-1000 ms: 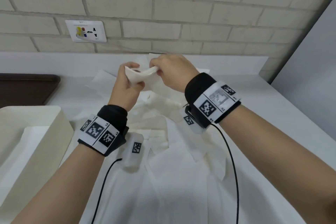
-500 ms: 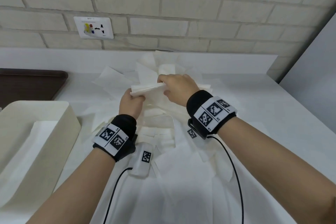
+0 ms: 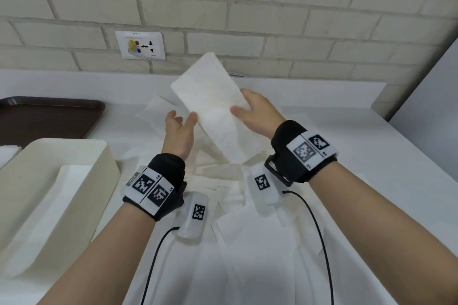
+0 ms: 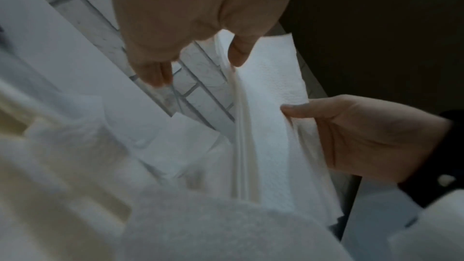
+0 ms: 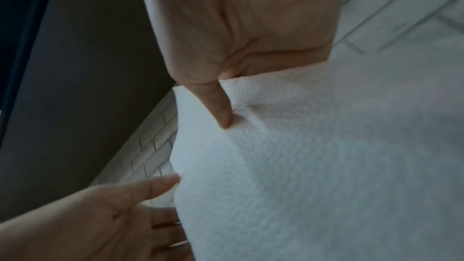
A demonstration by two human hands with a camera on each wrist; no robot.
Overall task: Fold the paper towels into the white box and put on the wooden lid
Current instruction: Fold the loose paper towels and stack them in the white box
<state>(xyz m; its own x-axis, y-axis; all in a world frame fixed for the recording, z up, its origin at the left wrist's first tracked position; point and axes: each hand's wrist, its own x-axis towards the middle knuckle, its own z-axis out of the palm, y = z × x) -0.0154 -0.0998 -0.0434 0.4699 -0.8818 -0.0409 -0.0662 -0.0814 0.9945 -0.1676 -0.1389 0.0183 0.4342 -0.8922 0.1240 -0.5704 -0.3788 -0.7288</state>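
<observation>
While your right hand (image 3: 257,116) pinches a folded paper towel (image 3: 213,104) aloft at twelve o'clock, your left hand (image 3: 179,129) is relaxed beside it, gripping nothing. Many towels (image 3: 247,242) litter the desk (image 3: 371,168); the white box (image 3: 81,156) at nine o'clock looks barely filled, with no lid visible.

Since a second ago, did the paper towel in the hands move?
Yes. The paper towel opened out and now reaches up near the wall socket.
</observation>
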